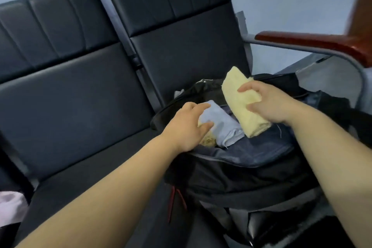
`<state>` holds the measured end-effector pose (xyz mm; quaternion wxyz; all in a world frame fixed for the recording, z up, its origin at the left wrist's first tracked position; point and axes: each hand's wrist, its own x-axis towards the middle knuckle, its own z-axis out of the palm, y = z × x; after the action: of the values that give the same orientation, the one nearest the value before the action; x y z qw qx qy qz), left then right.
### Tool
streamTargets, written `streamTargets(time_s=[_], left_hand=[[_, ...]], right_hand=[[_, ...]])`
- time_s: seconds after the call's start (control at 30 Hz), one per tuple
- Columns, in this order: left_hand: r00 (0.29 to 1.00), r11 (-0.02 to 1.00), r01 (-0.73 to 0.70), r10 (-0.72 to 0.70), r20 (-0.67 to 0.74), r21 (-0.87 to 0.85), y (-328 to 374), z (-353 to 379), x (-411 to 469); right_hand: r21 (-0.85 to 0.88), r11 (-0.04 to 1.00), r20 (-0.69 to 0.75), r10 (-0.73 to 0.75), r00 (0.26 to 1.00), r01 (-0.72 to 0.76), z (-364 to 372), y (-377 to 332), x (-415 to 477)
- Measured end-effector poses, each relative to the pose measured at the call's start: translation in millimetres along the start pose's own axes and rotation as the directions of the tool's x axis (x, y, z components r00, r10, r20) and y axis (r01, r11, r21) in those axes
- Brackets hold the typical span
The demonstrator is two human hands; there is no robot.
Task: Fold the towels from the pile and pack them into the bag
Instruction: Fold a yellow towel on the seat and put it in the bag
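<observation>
- While you look down at the row of black seats, a pink cloth shows just beside the left seat's front left corner.
- Your left hand reaches into the open black bag, which sits on the right seat and fills it up to the front edge.
- That hand grasps the left end of a folded pale blue towel, with the fingers bent over the top and the thumb on the near side.
- The blue towel lies inside the bag's mouth; a crumpled yellowish cloth peeks out from under it, touching it.
- Dark blue fabric lines the bag just right of the blue towel.
- Your right hand is clenched round a rolled yellow towel, which is tilted, its lower end down at the dark blue fabric and just beside the blue towel, its upper end above the bag's far rim.
- A red-brown armrest runs along the right seat's right edge.
</observation>
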<state>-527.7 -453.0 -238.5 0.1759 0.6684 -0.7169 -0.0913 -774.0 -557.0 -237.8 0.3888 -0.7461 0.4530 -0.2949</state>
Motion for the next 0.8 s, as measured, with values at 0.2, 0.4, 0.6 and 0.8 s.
streamTargets(time_s=[0.2,0.4,0.6,0.8], left_hand=[[0.982,0.973,0.028,-0.070,0.177,0.227,5,50,69],[0.944,0.964,0.047,-0.128,0.305,0.260,-18,85,68],[0.954,0.974,0.061,-0.122,0.273,0.220,-23,89,65],[0.959,0.982,0.098,-0.136,0.248,0.160,-18,84,57]], right_hand=[[0.130,0.984,0.003,0.122,0.993,-0.121,5,51,35],[0.158,0.951,0.142,0.244,0.959,-0.265,25,77,63],[-0.029,0.965,0.156,0.261,0.953,-0.260,35,76,80],[0.351,0.888,0.191,0.243,0.951,-0.297,34,83,76]])
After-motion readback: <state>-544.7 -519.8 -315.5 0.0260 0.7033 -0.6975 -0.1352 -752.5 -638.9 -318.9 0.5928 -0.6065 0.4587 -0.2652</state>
